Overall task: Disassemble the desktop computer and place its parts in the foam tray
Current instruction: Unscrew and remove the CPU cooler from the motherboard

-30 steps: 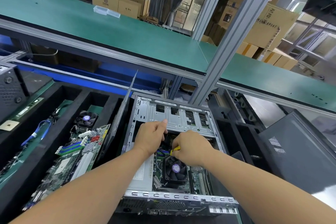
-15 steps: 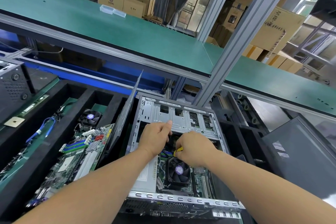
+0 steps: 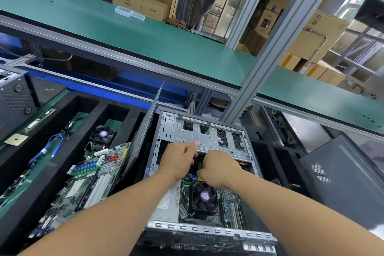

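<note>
While my right hand (image 3: pixel 220 167) is curled into the open silver metal computer case (image 3: pixel 166 174), its fingers close around a small yellow piece (image 3: pixel 200 178), of which only a little shows under my knuckles; I cannot tell if it is a plug or a clip. My left hand (image 3: pixel 179 159) is just beside it, also curled, with the thumb stretched forward and touching the grey metal drive cage (image 3: pixel 207 137). What the left fingers hold is hidden, so I cannot tell.

Both hands meet over the dark gap between the drive cage and the black square cooling fan with a purple label (image 3: pixel 204 196). The fan lies below my hands, nearer to my body, on the green motherboard (image 3: pixel 229 208) that is still inside the case. The yellow piece is under my right hand, so this hand is the nearer one, and I think the pull must go upward, out of the case.

The black foam tray (image 3: pixel 62 176) lies well to the left of the case, with its long compartments running away from me. It already holds another green circuit board (image 3: pixel 83 181), a second small fan (image 3: pixel 102 134) and a blue cable (image 3: pixel 46 148). A thin grey side panel (image 3: pixel 143 133) stands tilted between tray and case, so my left arm is closer for carrying parts there.
</note>
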